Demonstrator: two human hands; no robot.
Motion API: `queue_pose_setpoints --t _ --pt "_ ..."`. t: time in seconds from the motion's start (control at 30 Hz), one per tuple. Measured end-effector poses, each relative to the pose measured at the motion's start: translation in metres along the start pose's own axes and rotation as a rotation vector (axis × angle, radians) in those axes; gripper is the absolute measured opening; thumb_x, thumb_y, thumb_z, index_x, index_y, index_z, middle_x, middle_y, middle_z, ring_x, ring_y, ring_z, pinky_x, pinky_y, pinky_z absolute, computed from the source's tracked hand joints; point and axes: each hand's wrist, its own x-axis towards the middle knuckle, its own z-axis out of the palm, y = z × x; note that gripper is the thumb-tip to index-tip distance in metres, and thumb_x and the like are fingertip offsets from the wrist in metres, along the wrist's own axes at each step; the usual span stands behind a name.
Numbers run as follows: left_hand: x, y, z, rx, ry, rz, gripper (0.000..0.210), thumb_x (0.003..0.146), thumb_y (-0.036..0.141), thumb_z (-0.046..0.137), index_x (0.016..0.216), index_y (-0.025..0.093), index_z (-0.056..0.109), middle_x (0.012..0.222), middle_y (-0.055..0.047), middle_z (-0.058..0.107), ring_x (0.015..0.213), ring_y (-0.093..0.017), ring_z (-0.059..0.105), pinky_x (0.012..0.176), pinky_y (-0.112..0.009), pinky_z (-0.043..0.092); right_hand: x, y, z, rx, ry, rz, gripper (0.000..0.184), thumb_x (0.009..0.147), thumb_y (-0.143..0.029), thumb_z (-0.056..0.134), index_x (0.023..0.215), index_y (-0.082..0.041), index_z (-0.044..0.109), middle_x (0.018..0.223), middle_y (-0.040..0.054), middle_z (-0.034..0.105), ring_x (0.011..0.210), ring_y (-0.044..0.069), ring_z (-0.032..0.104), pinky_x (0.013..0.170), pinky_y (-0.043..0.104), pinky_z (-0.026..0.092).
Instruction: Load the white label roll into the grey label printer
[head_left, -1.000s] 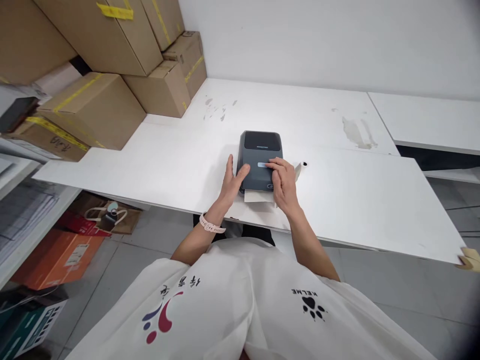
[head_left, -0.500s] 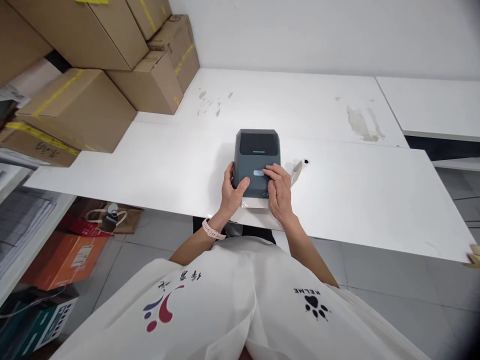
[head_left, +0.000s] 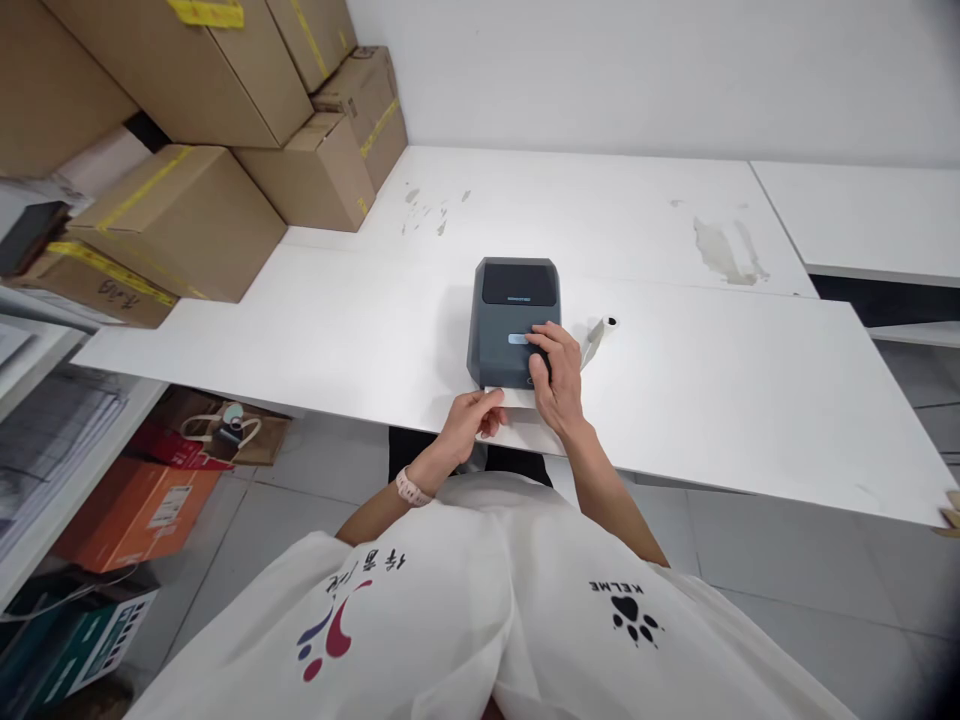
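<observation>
A dark grey label printer (head_left: 499,318) with a black window on top stands on the white table. A strip of white label paper (head_left: 517,398) sticks out of its front edge. My left hand (head_left: 471,418) pinches the left corner of that strip between thumb and fingers. On the printer's right front lies my right hand (head_left: 556,375), fingertips by the small light-coloured panel (head_left: 517,339) and the thumb lower down; it grips nothing. Just right of this hand is a small roll of white paper (head_left: 609,324) with a loose tail.
Cardboard boxes (head_left: 195,215) with yellow tape are stacked at the table's left end. An orange box (head_left: 124,515) and a paper bag (head_left: 262,440) sit below on the left. The white table (head_left: 712,400) has its front edge close to my body.
My left hand has left the printer's left side, moved down to the front and taken hold of the paper strip's corner. My right hand stays on the printer.
</observation>
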Motion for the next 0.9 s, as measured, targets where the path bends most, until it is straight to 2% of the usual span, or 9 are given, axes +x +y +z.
queue_pose_setpoints --t 0.13,0.27,0.37,0.43,0.47,0.53,0.6,0.73,0.9 --pt "0.004 0.011 -0.001 0.055 0.013 0.047 0.038 0.08 0.045 0.068 0.057 0.017 0.057 0.05 0.003 0.053 0.043 -0.005 0.038 0.048 -0.024 0.027 0.0 -0.008 -0.004 -0.141 -0.059 0.002 0.038 0.106 -0.038 0.035 0.127 -0.028 0.064 0.138 0.0089 0.06 0.138 0.026 0.05 0.114 0.048 0.039" --pt "0.0 0.012 -0.01 0.303 0.037 0.139 0.04 0.086 0.047 0.062 0.06 0.018 0.061 0.048 0.003 0.051 0.045 -0.008 0.041 0.05 -0.025 0.032 0.008 -0.019 -0.01 -0.357 -0.088 0.007 0.031 0.104 -0.042 0.046 0.12 -0.031 0.069 0.135 0.0056 0.065 0.137 0.028 0.05 0.121 0.055 0.021" --pt "-0.002 0.014 -0.014 0.362 0.271 0.356 0.045 0.092 0.048 0.056 0.057 0.019 0.055 0.052 0.003 0.049 0.052 -0.009 0.045 0.057 -0.025 0.039 0.013 -0.02 -0.014 -0.364 -0.142 0.039 0.03 0.103 -0.044 0.046 0.117 -0.032 0.07 0.137 0.0038 0.065 0.144 0.03 0.043 0.124 0.059 0.01" --pt "-0.001 0.016 -0.017 0.334 0.447 0.482 0.036 0.095 0.047 0.053 0.074 0.02 0.064 0.073 -0.001 0.065 0.07 -0.012 0.059 0.07 -0.026 0.047 0.009 -0.016 -0.015 -0.281 -0.194 0.09 0.033 0.103 -0.046 0.043 0.123 -0.032 0.066 0.15 0.0041 0.055 0.15 0.03 0.035 0.124 0.061 0.012" --pt "0.001 0.016 -0.018 0.331 0.481 0.508 0.031 0.096 0.047 0.051 0.091 0.021 0.068 0.094 -0.004 0.072 0.087 -0.015 0.065 0.08 -0.028 0.05 0.004 -0.014 -0.015 -0.226 -0.201 0.13 0.037 0.103 -0.048 0.042 0.129 -0.031 0.062 0.157 0.0055 0.047 0.152 0.031 0.032 0.123 0.062 0.016" --pt "0.005 0.015 -0.02 0.357 0.442 0.493 0.042 0.098 0.051 0.047 0.129 0.027 0.06 0.141 -0.007 0.061 0.129 -0.021 0.057 0.105 -0.034 0.047 -0.008 -0.009 -0.014 -0.122 -0.171 0.232 0.049 0.102 -0.052 0.041 0.146 -0.03 0.046 0.166 0.01 0.032 0.155 0.032 0.026 0.121 0.063 0.024" --pt "0.01 0.012 -0.021 0.394 0.34 0.44 0.056 0.099 0.056 0.041 0.15 0.031 0.043 0.165 -0.005 0.037 0.153 -0.022 0.033 0.123 -0.04 0.032 -0.02 -0.005 -0.013 -0.052 -0.117 0.327 0.06 0.102 -0.054 0.039 0.156 -0.031 0.03 0.166 0.013 0.031 0.155 0.032 0.028 0.119 0.064 0.027" --pt "0.017 0.005 -0.023 0.443 0.24 0.441 0.067 0.1 0.062 0.031 0.159 0.031 0.03 0.172 -0.001 0.022 0.161 -0.021 0.012 0.132 -0.043 0.013 -0.029 -0.006 -0.014 0.028 -0.091 0.391 0.062 0.101 -0.058 0.036 0.158 -0.036 0.027 0.163 0.0088 0.038 0.153 0.03 0.032 0.122 0.063 0.024" --pt "0.015 0.012 -0.022 0.372 0.226 0.469 0.067 0.1 0.063 0.029 0.157 0.03 0.035 0.17 0.001 0.026 0.161 -0.019 0.012 0.132 -0.04 0.017 -0.02 -0.01 -0.023 0.177 -0.087 0.441 0.062 0.101 -0.065 0.032 0.155 -0.035 0.037 0.163 0.0062 0.04 0.153 0.03 0.034 0.124 0.062 0.024"
